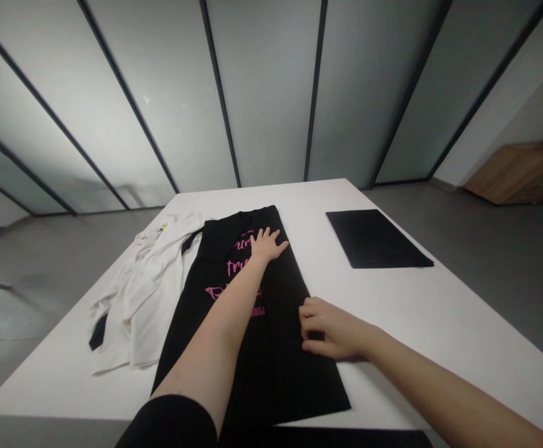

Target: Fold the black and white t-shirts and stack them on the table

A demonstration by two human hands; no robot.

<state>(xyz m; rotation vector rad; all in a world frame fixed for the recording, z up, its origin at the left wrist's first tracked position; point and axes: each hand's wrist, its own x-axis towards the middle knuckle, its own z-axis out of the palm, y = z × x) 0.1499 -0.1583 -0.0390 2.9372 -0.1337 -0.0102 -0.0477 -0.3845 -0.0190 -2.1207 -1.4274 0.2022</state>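
Note:
A black T-shirt [294, 373] with pink lettering lies lengthwise on the white table, its right side folded inward in a long straight strip. My left hand [267, 244] rests flat on the upper part of the shirt, fingers spread, and the forearm covers some of the print. At the shirt's right edge, my right hand [329, 328] is closed, with curled fingers pinching the fabric there; the fingertips are partly hidden. Left of the shirt, a crumpled white garment [145, 311] touches or lies close against it.
The white table [443, 323] stands before a frosted glass partition [266, 93]. A flat dark rectangle [376, 238], seemingly folded cloth, lies near the table's right edge. A wooden cabinet [514, 174] is on the floor at far right.

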